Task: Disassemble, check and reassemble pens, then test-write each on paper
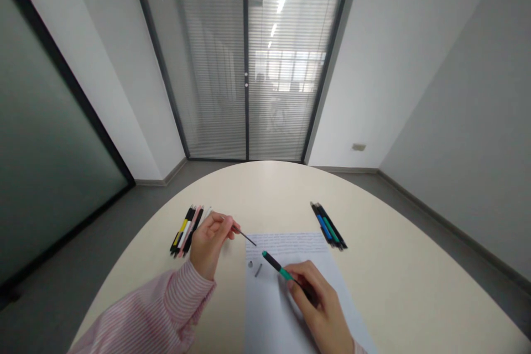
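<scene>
Over the upper left part of a sheet of paper (269, 321), my left hand (211, 240) pinches a thin dark pen refill (249, 239) whose end points down to the right. My right hand (319, 304) is closed around a black and green pen barrel (272, 261), tilted with its green end toward the refill. A small gap separates the two. On the paper below lie a small dark pen tip (250, 264) and a short thin piece like a spring (258, 270). Lines of handwriting run across the sheet's top.
Several pens (182, 232), yellow, white, pink and black, lie left of my left hand. More pens (327, 225) in blue, green and black lie right of the paper. The pale round table (269, 188) ends before a glass partition with blinds (215, 66).
</scene>
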Action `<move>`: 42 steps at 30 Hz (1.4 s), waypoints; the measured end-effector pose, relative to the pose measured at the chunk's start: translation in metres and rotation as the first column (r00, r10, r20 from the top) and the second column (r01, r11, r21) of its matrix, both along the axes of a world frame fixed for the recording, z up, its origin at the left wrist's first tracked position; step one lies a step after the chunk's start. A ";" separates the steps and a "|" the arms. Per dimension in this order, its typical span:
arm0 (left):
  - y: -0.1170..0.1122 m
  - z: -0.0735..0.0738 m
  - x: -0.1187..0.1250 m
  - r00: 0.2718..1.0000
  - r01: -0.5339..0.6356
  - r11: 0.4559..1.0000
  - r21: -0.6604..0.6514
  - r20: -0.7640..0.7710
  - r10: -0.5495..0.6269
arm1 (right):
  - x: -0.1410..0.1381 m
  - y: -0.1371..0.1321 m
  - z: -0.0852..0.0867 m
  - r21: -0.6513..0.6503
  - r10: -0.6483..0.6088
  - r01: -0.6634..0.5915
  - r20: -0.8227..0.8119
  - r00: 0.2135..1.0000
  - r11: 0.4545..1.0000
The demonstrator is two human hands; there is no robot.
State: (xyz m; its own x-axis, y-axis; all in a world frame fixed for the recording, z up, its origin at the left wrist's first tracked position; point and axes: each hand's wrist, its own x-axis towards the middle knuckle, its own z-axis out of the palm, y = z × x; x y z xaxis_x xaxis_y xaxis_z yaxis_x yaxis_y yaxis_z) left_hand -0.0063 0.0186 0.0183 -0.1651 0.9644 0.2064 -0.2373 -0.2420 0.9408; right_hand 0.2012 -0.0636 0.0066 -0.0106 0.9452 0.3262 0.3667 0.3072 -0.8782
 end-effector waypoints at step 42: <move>-0.018 -0.037 0.013 0.484 0.398 0.877 0.270 -0.874 0.049 | -0.005 0.000 -0.007 -0.046 -0.047 0.043 -0.104 0.994 0.998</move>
State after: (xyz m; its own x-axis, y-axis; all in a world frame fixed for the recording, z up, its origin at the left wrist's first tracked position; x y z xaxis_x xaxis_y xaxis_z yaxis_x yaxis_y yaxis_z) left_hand 0.0071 0.0009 -0.0188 0.4650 0.7387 0.4880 0.5215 -0.6739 0.5233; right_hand 0.1963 -0.0637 -0.0007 0.0643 0.9574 0.2814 0.2848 0.2527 -0.9247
